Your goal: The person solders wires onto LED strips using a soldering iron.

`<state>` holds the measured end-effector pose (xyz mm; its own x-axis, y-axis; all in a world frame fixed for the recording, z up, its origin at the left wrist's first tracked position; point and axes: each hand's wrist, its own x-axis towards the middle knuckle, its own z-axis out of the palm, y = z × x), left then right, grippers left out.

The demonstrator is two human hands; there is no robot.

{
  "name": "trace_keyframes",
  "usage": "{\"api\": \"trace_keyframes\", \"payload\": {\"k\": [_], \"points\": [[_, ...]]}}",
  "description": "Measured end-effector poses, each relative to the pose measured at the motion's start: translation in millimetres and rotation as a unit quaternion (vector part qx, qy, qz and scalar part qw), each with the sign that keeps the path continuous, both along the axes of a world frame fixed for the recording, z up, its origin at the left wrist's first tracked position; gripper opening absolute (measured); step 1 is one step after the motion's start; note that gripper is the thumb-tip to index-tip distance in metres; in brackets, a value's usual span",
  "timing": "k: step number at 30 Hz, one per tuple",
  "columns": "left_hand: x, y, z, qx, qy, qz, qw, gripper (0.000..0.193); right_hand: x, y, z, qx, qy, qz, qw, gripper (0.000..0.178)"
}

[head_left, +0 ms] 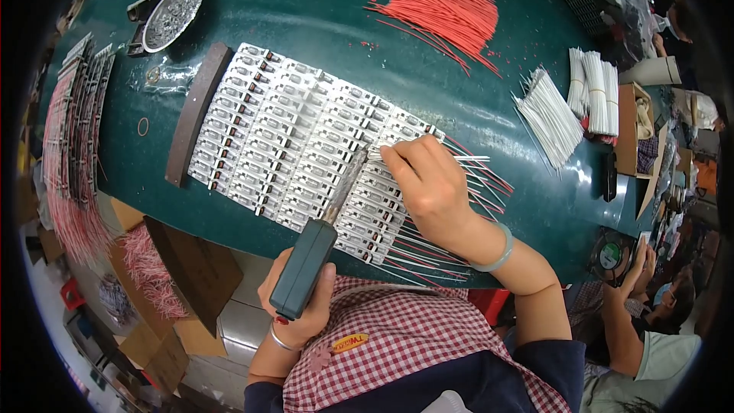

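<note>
My left hand (300,302) is wrapped round the dark green handle of a soldering gun (304,269). Its long metal barrel slants up and right over a panel of white circuit boards (264,134), the tip close to my right fingertips. My right hand (432,187) is closed in a pinch at the panel's right part, where the end of a white wire (472,158) seems to run under the fingers. Just what sits between the fingertips is partly hidden. More red and white wires (428,252) stick out from the panel's right edge.
A brown bar (200,111) lies along the panel's left edge. Loose red wires (440,9) and white wires (552,118) lie on the green table. A metal bowl (174,17) stands far left, near wired strips (73,138). Another person's arm (623,321) is at right.
</note>
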<state>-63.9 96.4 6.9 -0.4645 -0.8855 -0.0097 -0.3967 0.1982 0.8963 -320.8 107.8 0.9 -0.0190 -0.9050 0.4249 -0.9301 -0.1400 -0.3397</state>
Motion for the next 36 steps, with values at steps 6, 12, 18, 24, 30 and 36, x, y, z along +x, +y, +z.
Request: {"api": "trace_keyframes", "payload": {"k": [6,12,18,24,30,36], "points": [[-8.2,-5.8,9.1,0.003,-0.011,-0.013,1.0,0.02,0.9,-1.4,-0.8,0.005,-0.005,-0.004,1.0,0.036],[-13.5,-8.4,9.3,-0.007,-0.014,-0.018,1.0,0.018,0.4,-0.9,-1.4,0.013,-0.005,-0.004,1.0,0.036],[-14.1,-8.2,8.8,-0.026,-0.011,-0.02,0.999,0.015,0.1,-1.1,-3.0,0.011,0.003,0.003,1.0,0.036],[-2.5,-2.0,9.3,0.015,-0.026,-0.006,1.0,0.018,-1.2,-0.7,-4.3,0.004,0.01,0.01,1.0,0.036],[-12.5,-7.7,12.5,-0.024,-0.015,-0.009,1.0,0.017,-0.5,-0.9,-2.4,0.005,0.008,0.012,1.0,0.036],[-18.1,-11.0,14.4,-0.048,-0.013,-0.024,0.998,0.017,0.6,-1.1,-1.2,0.008,0.008,0.01,1.0,0.035]]}}
